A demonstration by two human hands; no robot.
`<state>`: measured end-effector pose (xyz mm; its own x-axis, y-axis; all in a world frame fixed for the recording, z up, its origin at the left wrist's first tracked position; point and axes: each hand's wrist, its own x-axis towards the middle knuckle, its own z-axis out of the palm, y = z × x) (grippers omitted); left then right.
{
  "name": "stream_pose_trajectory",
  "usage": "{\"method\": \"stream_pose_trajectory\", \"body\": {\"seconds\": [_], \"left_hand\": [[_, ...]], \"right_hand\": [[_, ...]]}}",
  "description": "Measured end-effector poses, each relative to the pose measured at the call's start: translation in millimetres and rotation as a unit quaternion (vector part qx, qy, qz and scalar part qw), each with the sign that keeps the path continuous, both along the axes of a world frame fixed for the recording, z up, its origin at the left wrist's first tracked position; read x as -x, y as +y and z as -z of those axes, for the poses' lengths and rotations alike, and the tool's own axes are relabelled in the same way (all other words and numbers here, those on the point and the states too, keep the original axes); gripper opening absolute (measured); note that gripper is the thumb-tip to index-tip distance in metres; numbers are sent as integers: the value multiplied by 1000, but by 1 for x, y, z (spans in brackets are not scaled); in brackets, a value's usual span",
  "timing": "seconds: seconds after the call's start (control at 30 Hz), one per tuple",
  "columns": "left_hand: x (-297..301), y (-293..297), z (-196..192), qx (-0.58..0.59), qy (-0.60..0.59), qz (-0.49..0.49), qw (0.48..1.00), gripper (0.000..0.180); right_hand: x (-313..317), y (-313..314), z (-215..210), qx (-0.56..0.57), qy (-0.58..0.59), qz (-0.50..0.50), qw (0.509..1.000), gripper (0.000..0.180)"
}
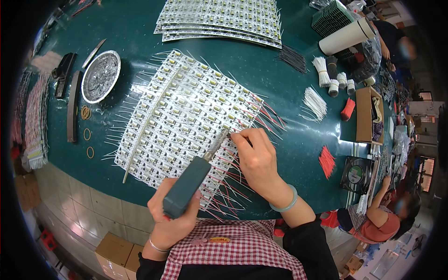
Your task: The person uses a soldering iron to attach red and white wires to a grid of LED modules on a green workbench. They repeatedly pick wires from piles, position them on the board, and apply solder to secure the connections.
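In front of me lies a white panel of small circuit boards (172, 107), dotted with yellowish parts. White wires stick out along its left side, red and black wires along its right. My left hand (175, 212) is closed round the dark green handle of a soldering iron (186, 186). The metal tip points up and right, onto the panel's right part. Beside the tip, my right hand (255, 156) pinches at the panel's wired edge, apparently on a thin wire; the fingers cover most of it. A thin rod (150, 126) lies slantwise across the panel.
Stacked panels (219, 21) lie at the far side of the green table (298, 186). A foil-lined bowl (101, 77) and rubber bands (87, 134) are at left. White wires (314, 103), red wires (326, 162), a cardboard box (364, 114) and a fan (356, 174) are at right. Other people sit beyond.
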<state>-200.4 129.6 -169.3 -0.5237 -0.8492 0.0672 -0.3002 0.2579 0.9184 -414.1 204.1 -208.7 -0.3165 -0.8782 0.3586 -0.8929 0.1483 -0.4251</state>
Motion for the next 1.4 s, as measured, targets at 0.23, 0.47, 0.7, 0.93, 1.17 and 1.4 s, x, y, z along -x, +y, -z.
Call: {"method": "stream_pose_trajectory", "body": {"seconds": [0.23,0.47,0.7,0.93,1.17,1.4], "left_hand": [[-35,-48,-25,153,123,-214,957,32],[-45,-121,-14,91,34,-299,949,32],[-29,-55,-3,-59,101,-226,967,41],[-29,-38,-3,-109,109,-224,962,46],[-25,-23,-7,-179,100,-205,957,43],[-36,-3,-1,-203,49,-148,967,38]], "right_hand": [[2,1,-2,-3,-1,4,1000,32],[2,1,-3,-5,2,3,1000,33],[1,2,-3,-7,-7,10,1000,32],[6,30,-37,-56,-16,46,997,25],[7,39,-65,-18,19,55,998,27],[-11,12,-17,8,-36,-31,999,30]]}}
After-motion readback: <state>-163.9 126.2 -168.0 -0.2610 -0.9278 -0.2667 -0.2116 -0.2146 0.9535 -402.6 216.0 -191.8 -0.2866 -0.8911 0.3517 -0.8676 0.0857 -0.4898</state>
